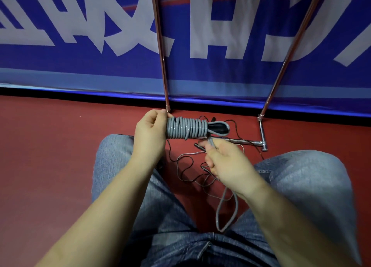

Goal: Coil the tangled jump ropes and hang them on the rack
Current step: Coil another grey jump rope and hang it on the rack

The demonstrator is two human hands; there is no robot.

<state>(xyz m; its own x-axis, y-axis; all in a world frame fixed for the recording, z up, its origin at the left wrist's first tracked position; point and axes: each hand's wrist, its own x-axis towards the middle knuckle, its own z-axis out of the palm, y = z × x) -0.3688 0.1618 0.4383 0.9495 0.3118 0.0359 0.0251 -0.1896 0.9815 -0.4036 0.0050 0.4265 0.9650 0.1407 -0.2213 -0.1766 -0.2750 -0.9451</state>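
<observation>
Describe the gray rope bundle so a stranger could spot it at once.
Start at the metal rack standing against the blue banner. Just before its foot, the left hand grips the gray rope bundle. Unlike the thin black rope tangled on the floor, it is thick and tightly wound.

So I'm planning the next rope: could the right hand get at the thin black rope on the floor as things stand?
Probably not yet. The thin black rope lies just below the right hand with nothing between, but that hand is gripping the grey rope's loose end.
</observation>
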